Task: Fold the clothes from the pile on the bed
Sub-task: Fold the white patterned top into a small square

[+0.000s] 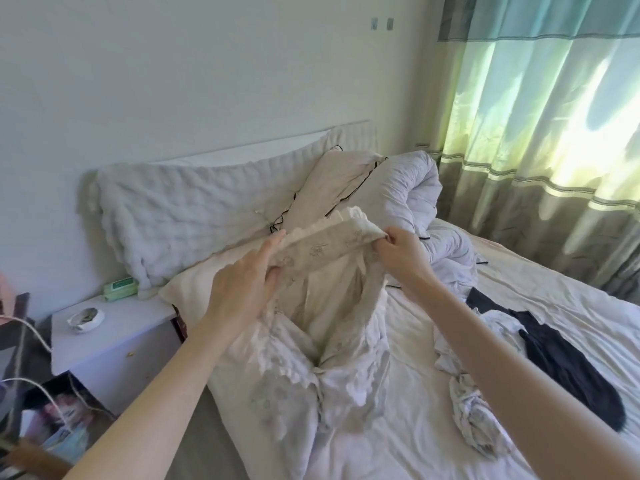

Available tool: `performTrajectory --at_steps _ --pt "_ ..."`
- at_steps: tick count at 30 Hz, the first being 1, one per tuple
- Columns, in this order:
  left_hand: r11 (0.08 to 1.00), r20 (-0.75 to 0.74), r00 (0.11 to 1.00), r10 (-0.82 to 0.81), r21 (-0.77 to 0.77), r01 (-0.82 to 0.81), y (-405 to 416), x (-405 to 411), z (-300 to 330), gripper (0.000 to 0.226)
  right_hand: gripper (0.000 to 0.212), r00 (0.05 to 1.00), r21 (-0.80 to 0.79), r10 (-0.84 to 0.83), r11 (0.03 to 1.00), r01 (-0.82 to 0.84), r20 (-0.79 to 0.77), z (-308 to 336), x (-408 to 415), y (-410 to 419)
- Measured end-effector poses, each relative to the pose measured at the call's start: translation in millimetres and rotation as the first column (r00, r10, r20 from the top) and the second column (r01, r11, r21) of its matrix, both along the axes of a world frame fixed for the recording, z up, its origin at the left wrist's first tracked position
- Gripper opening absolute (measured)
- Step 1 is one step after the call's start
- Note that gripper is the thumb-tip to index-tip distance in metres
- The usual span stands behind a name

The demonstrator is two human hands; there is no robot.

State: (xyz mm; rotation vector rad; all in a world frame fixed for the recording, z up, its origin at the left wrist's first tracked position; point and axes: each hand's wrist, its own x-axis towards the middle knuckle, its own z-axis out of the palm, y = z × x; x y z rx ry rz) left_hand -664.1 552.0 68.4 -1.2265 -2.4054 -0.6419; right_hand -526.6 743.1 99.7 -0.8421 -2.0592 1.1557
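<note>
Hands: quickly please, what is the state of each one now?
Left hand: pinches one end of the white garment's band.
Right hand: grips the other end.

Left arm: bare, reaching forward and up from the lower left.
Left hand (pixel 242 292): raised, back toward the camera, fingers long and nearly straight, thumb underneath pinching a band of cloth.
Right arm: bare, reaching in from the lower right.
Right hand (pixel 401 252): raised level with the left, fingers curled, pinching the band's other end.
</note>
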Motion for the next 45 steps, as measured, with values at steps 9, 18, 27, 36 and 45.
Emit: performTrajectory --at_steps 9,18,27,36,45 --pt "0.931 0.871 0.395 -0.291 0.352 -0.092 14 11 -12 0.027 0.023 0.990 0.144 0.138 0.980 -0.141 0.028 14 -2 -9" --pt "1.000 0.227 0.974 -0.022 0.023 0.017 12 20 1 0.044 0.007 0.994 0.323 0.105 0.940 -0.107 0.023 17 11 6" --pt "0.982 -0.010 1.000 0.024 0.187 -0.021 11 0 84 0.044 0.016 0.976 0.564 0.047 0.810 -0.161 0.210 15 32 18" --pt "0.815 0.411 0.807 -0.424 0.563 0.141 7 -6 132 0.026 0.020 0.993 0.550 0.113 0.828 -0.106 0.020 116 38 22" --pt "0.935 0.189 0.959 -0.211 0.325 0.142 11 -24 132 0.035 0.010 0.975 0.397 0.169 0.893 -0.213 0.142 116 35 37"
